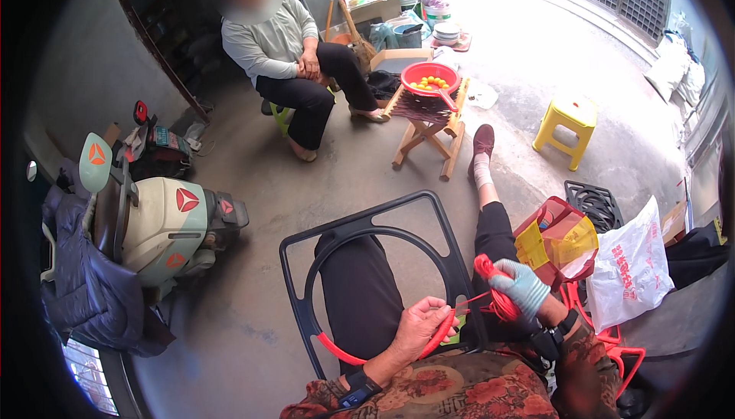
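A black square frame (289, 270) with a round inner ring lies across my lap. Red cord (342, 351) is wound round the near part of the ring. My left hand (419, 328), bare, is closed with thumb and fingers pinching the ring at the wound cord. My right hand (522, 289), in a light blue-grey glove, is closed round a bundle of red cord (501, 306). One strand runs between the bundle and the ring, close to my left fingertips.
At the left stands a scooter (164, 220). Ahead, a person (268, 44) sits near a folding stool (429, 116) bearing a red basin (409, 76) of orange-yellow fruit. A yellow stool (566, 124), a red-yellow bag (555, 243) and a white plastic bag (629, 266) are at the right.
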A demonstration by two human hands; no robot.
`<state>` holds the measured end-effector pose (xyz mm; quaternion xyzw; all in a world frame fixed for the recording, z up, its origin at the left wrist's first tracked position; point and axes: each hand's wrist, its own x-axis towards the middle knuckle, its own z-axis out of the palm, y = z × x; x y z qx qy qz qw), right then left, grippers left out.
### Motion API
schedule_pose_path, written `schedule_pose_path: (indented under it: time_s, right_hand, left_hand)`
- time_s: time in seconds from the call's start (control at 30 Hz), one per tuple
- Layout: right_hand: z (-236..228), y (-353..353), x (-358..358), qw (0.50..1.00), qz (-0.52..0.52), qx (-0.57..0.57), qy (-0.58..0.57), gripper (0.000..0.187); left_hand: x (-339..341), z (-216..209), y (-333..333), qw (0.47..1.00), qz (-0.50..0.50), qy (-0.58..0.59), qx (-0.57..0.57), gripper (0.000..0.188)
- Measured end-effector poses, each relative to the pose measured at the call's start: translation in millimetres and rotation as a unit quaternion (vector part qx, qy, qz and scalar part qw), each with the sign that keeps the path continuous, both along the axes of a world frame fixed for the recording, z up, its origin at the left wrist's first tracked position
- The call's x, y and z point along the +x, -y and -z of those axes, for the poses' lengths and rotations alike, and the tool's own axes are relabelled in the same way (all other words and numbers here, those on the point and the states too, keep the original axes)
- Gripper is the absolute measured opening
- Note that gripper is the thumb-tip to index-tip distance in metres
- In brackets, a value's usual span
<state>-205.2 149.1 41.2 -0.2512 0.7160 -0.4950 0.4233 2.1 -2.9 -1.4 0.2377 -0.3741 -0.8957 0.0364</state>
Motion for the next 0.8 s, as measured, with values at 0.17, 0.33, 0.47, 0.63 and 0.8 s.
schedule_pose_path:
  time_s: [0.17, 0.33, 0.47, 0.63, 0.8]
  right_hand:
    - [-26.2, 35.1, -15.8, 0.965, 0.130, -0.020, -0.228, 0.033]
    - [-48.2, 74.5, 15.2, 0.728, -0.192, -0.131, -0.645, 0.043]
    - [-45.2, 108.3, 40.4, 0.585, -0.344, -0.113, -0.725, 0.036]
    - [-28.5, 128.9, 53.6, 0.568, -0.496, -0.026, -0.656, 0.028]
    - [-38.1, 104.7, 27.1, 0.702, -0.301, -0.161, -0.625, 0.035]
  left_hand:
    - [1.7, 4.2, 1.8, 1.000, 0.000, 0.017, -0.008, 0.018]
    - [-2.2, 9.1, -2.7, 0.991, -0.022, 0.038, -0.127, 0.018]
    - [-5.7, 4.6, -5.3, 0.938, -0.041, 0.087, -0.332, 0.023]
    - [-3.3, -3.3, -6.9, 0.928, -0.047, 0.114, -0.351, 0.030]
    - [-3.8, -3.0, -0.6, 0.922, -0.006, 0.099, -0.374, 0.029]
